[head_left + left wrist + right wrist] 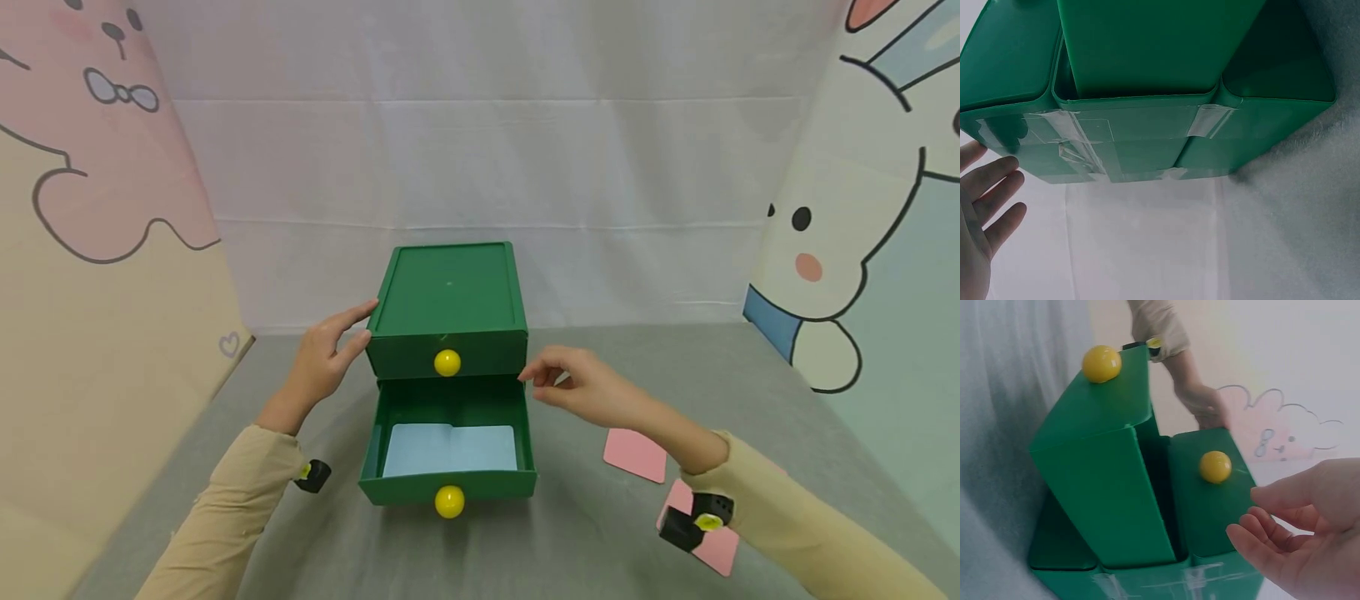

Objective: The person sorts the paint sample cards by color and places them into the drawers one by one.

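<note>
A green drawer cabinet stands on the table, its tiers joined by clear tape. Its top drawer, with a yellow knob, is closed. Below it, the middle drawer is pulled out and holds light blue cards lying flat. My left hand rests its fingertips at the cabinet's upper left edge, fingers fairly straight. Beside the right side of the cabinet hovers my right hand, fingers loosely bent with nothing between them. In the right wrist view its fingertips overlap the top drawer's front.
Pink cards lie on the grey table to the right, one partly beneath the right wrist camera in view. A white curtain hangs behind the cabinet. Panels with cartoon animals flank both sides.
</note>
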`<state>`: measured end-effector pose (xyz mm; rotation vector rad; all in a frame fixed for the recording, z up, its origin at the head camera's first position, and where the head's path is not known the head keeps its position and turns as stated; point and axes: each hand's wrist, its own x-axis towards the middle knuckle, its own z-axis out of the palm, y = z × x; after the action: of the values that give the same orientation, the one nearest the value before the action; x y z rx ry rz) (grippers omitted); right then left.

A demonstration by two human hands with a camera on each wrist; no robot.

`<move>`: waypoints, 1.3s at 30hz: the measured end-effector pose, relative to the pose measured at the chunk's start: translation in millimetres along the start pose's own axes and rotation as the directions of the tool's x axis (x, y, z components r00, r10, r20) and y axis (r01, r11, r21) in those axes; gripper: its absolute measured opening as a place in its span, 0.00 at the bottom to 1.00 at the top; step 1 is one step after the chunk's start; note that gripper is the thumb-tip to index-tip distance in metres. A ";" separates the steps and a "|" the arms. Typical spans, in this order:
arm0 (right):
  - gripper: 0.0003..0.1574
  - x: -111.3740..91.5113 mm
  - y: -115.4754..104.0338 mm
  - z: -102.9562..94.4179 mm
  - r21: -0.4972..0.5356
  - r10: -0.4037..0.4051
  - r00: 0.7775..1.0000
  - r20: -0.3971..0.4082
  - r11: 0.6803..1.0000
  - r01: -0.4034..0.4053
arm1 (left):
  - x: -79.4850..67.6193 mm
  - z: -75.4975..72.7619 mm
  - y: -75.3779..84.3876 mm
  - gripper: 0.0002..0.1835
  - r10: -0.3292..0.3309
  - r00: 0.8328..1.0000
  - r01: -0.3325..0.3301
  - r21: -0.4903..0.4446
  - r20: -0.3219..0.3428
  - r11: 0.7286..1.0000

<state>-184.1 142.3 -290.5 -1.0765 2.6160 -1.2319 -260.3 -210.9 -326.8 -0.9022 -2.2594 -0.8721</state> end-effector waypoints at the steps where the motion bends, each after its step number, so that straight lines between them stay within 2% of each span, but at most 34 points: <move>1: 0.11 -3.0 -0.5 -1.6 0.009 0.008 1.000 -0.012 1.000 -0.008 | -0.2 -0.1 0.0 0.22 -0.001 1.000 0.001 -0.003 0.001 1.000; 6: 0.12 -20.2 -3.6 -5.0 0.073 0.036 0.995 -0.091 0.997 -0.029 | -0.7 -0.3 0.2 0.22 -0.005 1.000 0.005 -0.009 0.001 1.000; 10: 0.13 -34.9 -5.2 4.9 0.104 0.042 0.986 -0.162 0.994 -0.026 | -1.0 -0.8 0.3 0.22 -0.004 1.000 0.004 -0.018 -0.003 1.000; 13: 0.13 -44.8 -6.3 22.1 0.109 0.014 0.974 -0.224 0.994 0.011 | -1.3 -1.1 0.1 0.22 -0.006 1.000 0.006 -0.020 -0.004 1.000; 17: 0.11 -54.4 -11.5 49.2 0.193 -0.001 0.963 -0.271 0.980 0.056 | -1.4 -1.2 0.2 0.22 -0.012 1.000 0.012 -0.014 -0.002 1.000; 21: 0.10 -60.7 -17.5 75.7 0.294 0.024 0.966 -0.258 0.954 0.055 | -1.3 -1.5 0.9 0.22 -0.008 1.000 0.008 -0.013 -0.008 1.000; 24: 0.10 -63.7 -19.0 96.2 0.342 0.078 0.970 -0.229 0.940 0.006 | -1.1 -1.6 1.0 0.22 -0.004 1.000 0.004 -0.012 -0.012 1.000; 26: 0.11 -64.8 -18.6 110.0 0.395 0.152 0.969 -0.193 0.917 -0.065 | -1.0 -1.5 0.8 0.22 -0.004 1.000 0.004 -0.009 -0.010 1.000; 28: 0.11 -65.1 -17.3 123.1 0.458 0.238 0.961 -0.144 0.877 -0.148 | -0.7 -1.6 1.2 0.22 -0.006 1.000 0.006 -0.012 -0.007 1.000; 32: 0.16 -62.3 -11.9 145.6 0.585 0.375 0.925 -0.059 0.764 -0.273 | -0.6 -1.3 1.2 0.22 -0.008 1.000 0.008 -0.016 -0.005 1.000; 35: 0.18 -58.7 -7.5 159.8 0.655 0.422 0.905 -0.058 0.700 -0.285 | -0.9 -0.7 0.9 0.22 -0.006 1.000 0.006 -0.015 -0.006 1.000; 39: 0.17 -55.4 -4.8 174.4 0.708 0.460 0.881 -0.108 0.658 -0.256 | -0.8 -0.5 2.1 0.22 -0.006 1.000 0.006 -0.015 -0.006 1.000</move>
<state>-82.7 59.7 -418.6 -0.2317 2.0287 -2.0832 -258.1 -210.4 -326.3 -0.8989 -2.2540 -0.8946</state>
